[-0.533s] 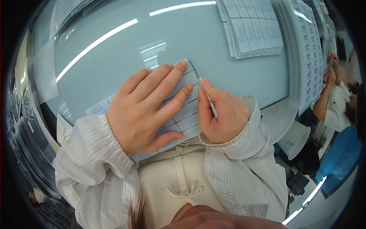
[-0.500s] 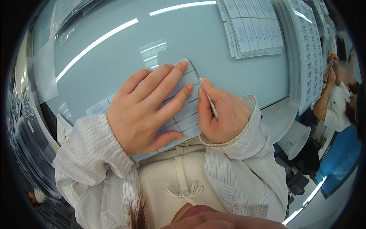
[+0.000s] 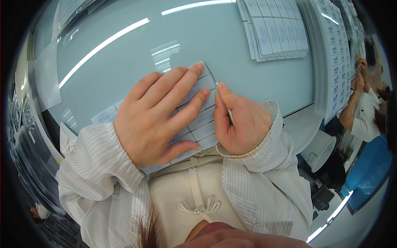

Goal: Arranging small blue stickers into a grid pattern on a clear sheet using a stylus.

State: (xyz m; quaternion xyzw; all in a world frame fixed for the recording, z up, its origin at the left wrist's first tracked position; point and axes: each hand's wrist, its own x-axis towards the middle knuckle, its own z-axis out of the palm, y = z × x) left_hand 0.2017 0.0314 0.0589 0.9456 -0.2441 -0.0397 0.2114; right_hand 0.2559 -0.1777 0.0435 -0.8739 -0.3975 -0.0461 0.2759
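A pale sheet marked off in small printed rectangles (image 3: 202, 120) lies on the table close to my body. My left hand (image 3: 159, 118) rests flat on it, fingers spread, covering much of its middle. My right hand (image 3: 242, 122) is closed at the sheet's right edge, thumb and fingers pinching a slim, pointed metal tool (image 3: 211, 72). The tool's thin tip reaches away from me along that edge, near my left fingertips. Whether it is a blade or tweezers cannot be made out, as my fingers hide its middle.
A stack of similar sheets (image 3: 275, 35) lies at the far right of the glossy table (image 3: 111, 74). Beyond the right edge stand more printed sheets (image 3: 334, 66) and a white bucket (image 3: 320, 151). A co-worker's arm (image 3: 349, 109) shows at the far right. Clear plastic (image 3: 49, 76) lies at the left.
My right hand keeps its pinch, and the tool has tilted slightly so less of its rear end shows. My left hand stays flat on the sheet, almost unmoved.
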